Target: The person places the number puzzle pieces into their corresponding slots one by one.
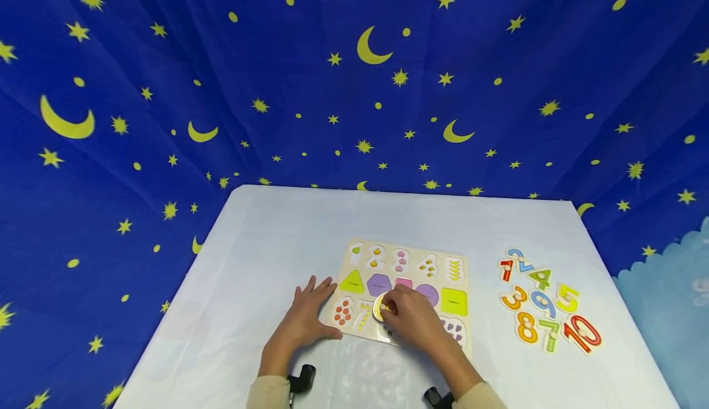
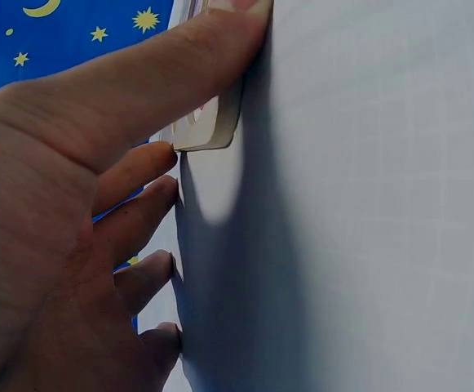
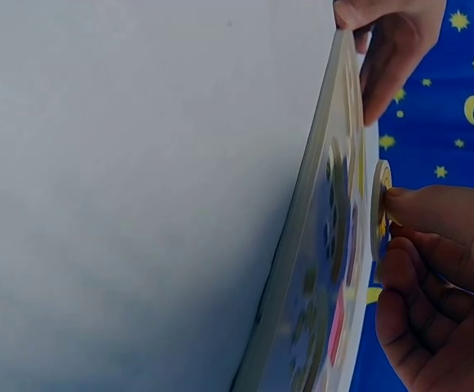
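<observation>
A wooden puzzle board (image 1: 388,250) with pictured fruit, coloured shapes and number-shaped recesses lies on the table. My right hand (image 1: 412,317) pinches a round yellow puzzle piece (image 1: 378,309) by its front over the lower middle of the board. In the right wrist view this piece (image 3: 378,212) is held on edge to the camera, a little off the board's face, between thumb and fingers. My fingers partly hide its number. At the board's lower left corner rests the thumb of my left hand (image 1: 303,317), its other fingers spread along the left side.
Several loose number pieces with knobs, among them a red 10 (image 1: 581,333), a blue 9 (image 1: 543,303) and an orange 8 (image 1: 527,328), lie to the right of the board. A white cloth covers the table (image 1: 277,230). Behind it hangs a blue curtain (image 1: 310,89) with moons and stars.
</observation>
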A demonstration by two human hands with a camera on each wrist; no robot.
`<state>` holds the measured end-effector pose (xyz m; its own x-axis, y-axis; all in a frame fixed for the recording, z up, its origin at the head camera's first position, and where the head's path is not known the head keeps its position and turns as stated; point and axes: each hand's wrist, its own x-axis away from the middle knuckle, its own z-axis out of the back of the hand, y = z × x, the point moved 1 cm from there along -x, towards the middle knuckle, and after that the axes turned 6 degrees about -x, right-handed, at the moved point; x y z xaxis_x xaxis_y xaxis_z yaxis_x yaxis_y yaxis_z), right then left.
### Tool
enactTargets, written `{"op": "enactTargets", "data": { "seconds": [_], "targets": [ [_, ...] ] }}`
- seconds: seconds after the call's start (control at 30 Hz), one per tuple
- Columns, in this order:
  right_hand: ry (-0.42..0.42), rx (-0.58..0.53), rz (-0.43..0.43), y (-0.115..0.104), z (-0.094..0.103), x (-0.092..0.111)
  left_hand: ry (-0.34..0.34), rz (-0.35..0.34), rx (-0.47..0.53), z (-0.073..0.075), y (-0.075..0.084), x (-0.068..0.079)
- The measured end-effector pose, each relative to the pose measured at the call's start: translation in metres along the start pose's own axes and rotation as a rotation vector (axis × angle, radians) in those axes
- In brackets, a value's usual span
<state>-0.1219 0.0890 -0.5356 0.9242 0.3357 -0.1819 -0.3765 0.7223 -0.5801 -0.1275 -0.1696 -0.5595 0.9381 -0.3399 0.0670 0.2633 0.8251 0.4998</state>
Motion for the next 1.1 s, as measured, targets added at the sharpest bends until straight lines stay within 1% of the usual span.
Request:
{"op": "enactTargets", "data": {
  "seconds": [0.23, 0.4, 0.53, 0.63, 0.77, 0.93, 1.1],
  "targets": [
    [-0.007, 0.002, 0.031, -0.006, -0.004, -0.003, -0.009, -0.035, -0.003, -0.004, 0.002, -0.002],
    [-0.013, -0.021, 0.058, -0.009, -0.008, -0.006, 0.006, -0.043, -0.007, -0.001, 0.002, -0.001],
    [-0.007, -0.056, 0.063, -0.01, -0.013, -0.009, 0.002, -0.042, -0.023, 0.002, 0.002, -0.001],
    [-0.005, -0.061, 0.069, -0.012, -0.016, -0.011, -0.002, -0.039, -0.028, 0.002, 0.002, 0.0],
    [-0.025, -0.049, 0.075, -0.016, -0.019, -0.013, -0.002, -0.036, -0.029, 0.002, 0.001, 0.001],
    [-0.057, -0.062, 0.078, -0.025, -0.022, -0.019, 0.004, -0.041, -0.039, 0.002, -0.001, 0.0],
    [-0.074, -0.046, 0.119, -0.032, -0.026, -0.024, 0.007, -0.035, -0.037, 0.003, -0.002, 0.002]
  ]
}}
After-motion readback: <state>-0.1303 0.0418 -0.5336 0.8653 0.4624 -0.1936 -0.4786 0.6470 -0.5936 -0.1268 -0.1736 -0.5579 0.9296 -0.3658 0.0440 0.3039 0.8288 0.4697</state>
